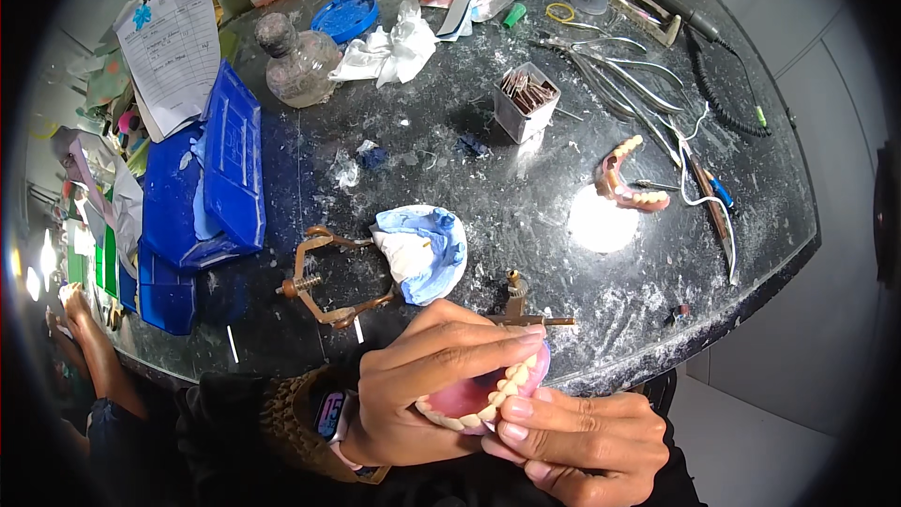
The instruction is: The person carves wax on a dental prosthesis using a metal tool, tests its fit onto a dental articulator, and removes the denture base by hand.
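Note:
My left hand holds a pink denture with cream teeth, its fingers wrapped over the far side. My right hand grips the same denture from the right, fingertips on the row of teeth. Behind my hands lie a blue-and-white dental cast, a brass-coloured hinged articulator frame and a small metal articulator piece. A second, partial denture rests farther right, beside a bright patch of light.
Blue plastic bins and papers crowd the left. A glass jar, blue lid, crumpled tissue, container of thin strips, pliers and corded handpiece occupy the back and right. Another person's arm is at far left. The bench edge curves right.

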Tool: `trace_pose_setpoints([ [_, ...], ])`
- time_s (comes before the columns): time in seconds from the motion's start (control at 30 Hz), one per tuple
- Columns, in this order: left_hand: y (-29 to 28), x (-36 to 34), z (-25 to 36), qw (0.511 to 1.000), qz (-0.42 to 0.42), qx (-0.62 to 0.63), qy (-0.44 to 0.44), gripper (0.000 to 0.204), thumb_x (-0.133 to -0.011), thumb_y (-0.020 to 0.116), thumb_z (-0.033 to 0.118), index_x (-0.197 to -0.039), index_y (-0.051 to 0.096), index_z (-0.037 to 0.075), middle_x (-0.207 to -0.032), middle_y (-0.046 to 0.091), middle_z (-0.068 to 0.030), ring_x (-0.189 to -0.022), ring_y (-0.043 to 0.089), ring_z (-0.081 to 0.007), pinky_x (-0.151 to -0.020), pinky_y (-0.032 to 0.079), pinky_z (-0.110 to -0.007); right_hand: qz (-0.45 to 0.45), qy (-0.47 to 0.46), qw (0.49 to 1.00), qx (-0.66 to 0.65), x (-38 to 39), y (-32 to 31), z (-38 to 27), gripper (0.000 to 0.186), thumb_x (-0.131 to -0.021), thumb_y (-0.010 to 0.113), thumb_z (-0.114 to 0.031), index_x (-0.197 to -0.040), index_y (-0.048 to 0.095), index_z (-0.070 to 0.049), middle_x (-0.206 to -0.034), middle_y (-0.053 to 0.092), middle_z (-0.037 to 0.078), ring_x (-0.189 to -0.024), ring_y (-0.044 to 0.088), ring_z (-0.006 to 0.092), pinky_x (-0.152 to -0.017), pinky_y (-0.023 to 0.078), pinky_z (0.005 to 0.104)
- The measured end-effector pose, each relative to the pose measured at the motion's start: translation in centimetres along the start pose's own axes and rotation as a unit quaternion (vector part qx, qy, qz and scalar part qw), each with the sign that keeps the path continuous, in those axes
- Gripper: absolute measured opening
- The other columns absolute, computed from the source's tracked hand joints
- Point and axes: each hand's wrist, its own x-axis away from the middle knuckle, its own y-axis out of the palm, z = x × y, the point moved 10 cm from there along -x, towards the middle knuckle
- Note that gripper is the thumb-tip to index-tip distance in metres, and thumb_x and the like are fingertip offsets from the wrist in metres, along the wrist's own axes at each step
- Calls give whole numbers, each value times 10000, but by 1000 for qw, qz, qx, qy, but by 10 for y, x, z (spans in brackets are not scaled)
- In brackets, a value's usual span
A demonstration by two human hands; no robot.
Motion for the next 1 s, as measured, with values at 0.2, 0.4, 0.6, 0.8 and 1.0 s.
trace_pose_setpoints([
  [0.2,4,6,-3,999,-32,11,-16,529,-633,810,122,-1115,636,-6,-1104,654,-136,-968,609,-235,-817,488,-319,-34,63,997,5,-8,4,-3,266,-650,659,177,-651,427,46,-841,631,271,-847,678,403,-740,571,466],
  [0.4,2,-3,-6,999,-12,47,5,426,-591,872,173,-943,672,40,-933,685,-99,-847,643,-227,-794,531,-371,10,295,945,-143,34,-8,40,337,-692,730,125,-857,469,-10,-890,633,232,-889,670,361,-789,575,395],
  [0.6,11,-2,-8,989,-73,131,13,455,-522,848,94,-932,657,43,-975,688,-99,-888,661,-226,-852,500,-418,44,217,972,-80,19,-14,35,387,-710,759,48,-806,398,-53,-783,631,153,-950,660,324,-841,554,419],
  [0.8,10,-2,-11,988,-67,140,-2,487,-514,849,64,-959,653,41,-977,683,-95,-900,655,-235,-808,502,-372,34,212,973,-85,25,-13,38,399,-708,759,52,-810,388,-52,-771,630,156,-928,668,319,-820,565,410],
  [1.0,11,-1,-12,987,-67,148,-6,510,-515,850,47,-985,655,34,-973,682,-95,-906,652,-231,-786,498,-345,45,205,972,-104,20,-12,37,419,-701,763,56,-802,372,-56,-774,626,169,-930,666,324,-822,563,407],
])
